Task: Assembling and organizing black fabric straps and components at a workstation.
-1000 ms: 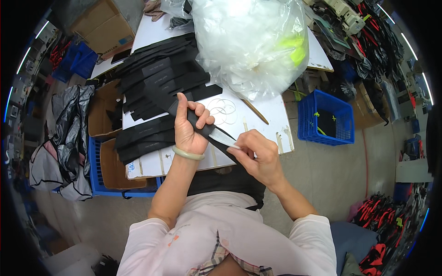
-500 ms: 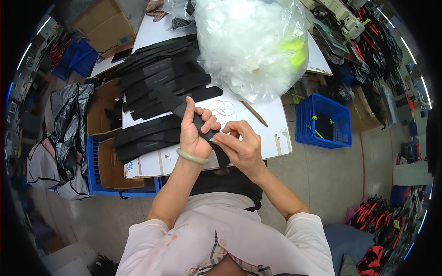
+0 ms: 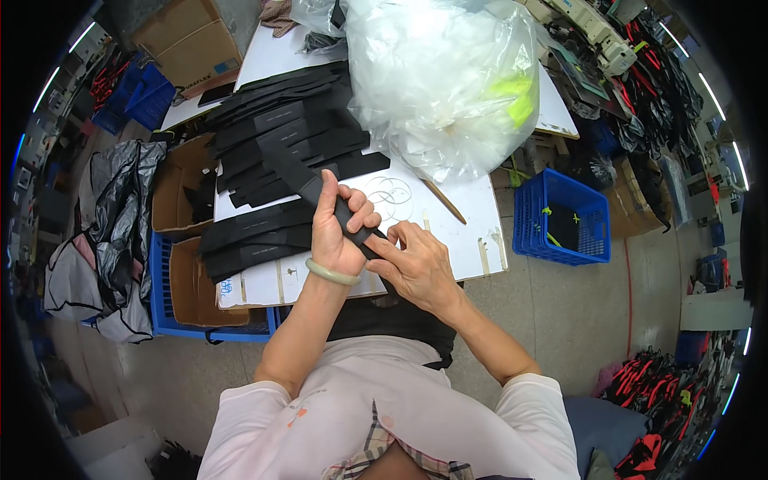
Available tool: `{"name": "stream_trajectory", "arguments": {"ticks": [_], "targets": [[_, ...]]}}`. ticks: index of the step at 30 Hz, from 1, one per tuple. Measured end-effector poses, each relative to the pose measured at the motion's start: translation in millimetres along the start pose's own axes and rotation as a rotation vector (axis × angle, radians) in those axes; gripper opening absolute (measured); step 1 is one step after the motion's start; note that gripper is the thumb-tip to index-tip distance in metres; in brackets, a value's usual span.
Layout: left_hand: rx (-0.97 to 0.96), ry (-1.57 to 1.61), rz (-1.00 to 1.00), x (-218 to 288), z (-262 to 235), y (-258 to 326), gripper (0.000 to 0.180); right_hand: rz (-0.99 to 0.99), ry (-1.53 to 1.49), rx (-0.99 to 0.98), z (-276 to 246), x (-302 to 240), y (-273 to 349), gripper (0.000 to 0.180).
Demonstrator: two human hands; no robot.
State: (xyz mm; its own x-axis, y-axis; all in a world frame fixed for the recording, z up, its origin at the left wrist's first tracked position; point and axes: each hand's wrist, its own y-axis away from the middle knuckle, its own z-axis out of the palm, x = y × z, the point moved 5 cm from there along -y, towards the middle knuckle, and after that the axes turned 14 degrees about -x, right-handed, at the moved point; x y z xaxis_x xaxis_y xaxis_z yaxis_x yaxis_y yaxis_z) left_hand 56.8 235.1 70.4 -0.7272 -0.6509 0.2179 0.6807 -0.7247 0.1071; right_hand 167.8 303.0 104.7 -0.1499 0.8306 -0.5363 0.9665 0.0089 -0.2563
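Observation:
A flat black fabric strip [image 3: 292, 170] runs slantwise over the white table, through my left hand and down toward the table's near edge. My left hand [image 3: 340, 236], with a pale bangle at the wrist, wraps its fingers round this strip, thumb pointing up. Close beside it, my right hand [image 3: 420, 268] has its thumb and index finger on the lower part of the strip, the other fingers bent. Whether it also pinches anything small is hidden. Left of my hands lie several similar black strips in a near pile [image 3: 256, 240] and a larger far pile [image 3: 288, 120].
A big clear plastic bag [image 3: 440, 88] of white material covers the far right of the white table [image 3: 472, 240]. A brown pointed stick [image 3: 442, 200] lies by thin circles. Blue crates [image 3: 524, 240] stand right and left, the left one holding cardboard boxes [image 3: 208, 300].
My right hand has gone from a fingertip pinch beside the strip to fingers laid lower along it, with its back turned further up. My left hand keeps its hold.

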Motion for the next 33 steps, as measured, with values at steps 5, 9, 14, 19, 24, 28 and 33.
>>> {"name": "stream_trajectory", "arguments": {"ticks": [5, 9, 14, 19, 24, 28, 33], "targets": [[-0.291, -0.026, -0.008, -1, 7, -2, 0.04, -0.007, -0.052, 0.012, 4, 6, 4, 0.031], [-0.387, -0.232, 0.079, -12, 24, 6, 0.042, -0.071, -0.336, 0.203, 18, 18, 13, 0.028], [-0.587, -0.613, 0.214, -19, 39, 19, 0.047, 0.015, -1.002, 0.311, 26, 23, 22, 0.019], [-0.662, -1.03, 0.297, -25, 42, 29, 0.051, 0.086, -1.715, 0.344, 32, 44, 31, 0.015], [-0.644, -1.326, 0.156, -24, 36, 35, 0.075, 0.211, -1.121, 0.187, 0, 42, 32, 0.014], [-0.309, -1.053, -0.077, -18, 5, 48, 0.057, -0.019, -0.184, 0.289, -38, 40, 34, 0.014], [-0.642, -1.859, 0.081, -45, -29, 102, 0.038, -0.157, 0.279, 0.18, 10, 77, 79, 0.017]]}}
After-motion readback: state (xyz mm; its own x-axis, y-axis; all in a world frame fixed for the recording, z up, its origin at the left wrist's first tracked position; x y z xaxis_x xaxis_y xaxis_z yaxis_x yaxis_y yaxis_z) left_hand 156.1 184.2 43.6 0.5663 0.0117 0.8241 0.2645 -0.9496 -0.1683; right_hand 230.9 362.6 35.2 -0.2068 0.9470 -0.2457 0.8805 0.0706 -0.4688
